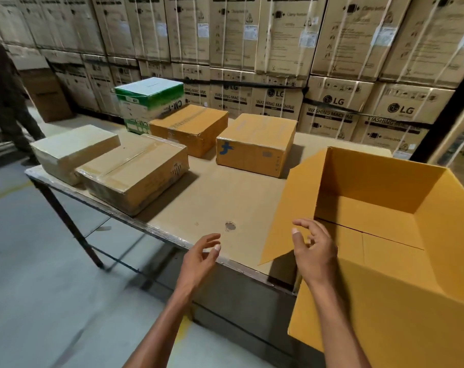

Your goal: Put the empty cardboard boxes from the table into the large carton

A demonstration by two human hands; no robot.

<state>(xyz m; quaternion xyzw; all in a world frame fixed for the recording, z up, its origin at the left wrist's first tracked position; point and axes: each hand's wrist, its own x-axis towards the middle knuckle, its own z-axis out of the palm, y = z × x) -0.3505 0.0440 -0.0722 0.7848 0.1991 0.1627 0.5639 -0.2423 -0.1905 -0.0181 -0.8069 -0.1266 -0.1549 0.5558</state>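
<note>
Several closed boxes lie on the table [225, 197]: a pale wrapped box [71, 150] at the far left, a taped brown box [135, 173] beside it, a flat brown box [188, 126] behind, a brown box with a blue mark [254, 144] in the middle, and a green-and-white box [148, 102] at the back. The large open carton [385, 235] stands at the right, empty inside, flaps up. My left hand [201, 253] hovers over the table's near edge, fingers loosely curled, holding nothing. My right hand [313, 248] hangs empty in front of the carton's left flap.
A wall of stacked washing-machine cartons [278, 49] runs behind the table. A person [5, 102] walks at the far left beside a brown box on the floor [47, 96]. Grey concrete floor [39, 288] lies left of the table.
</note>
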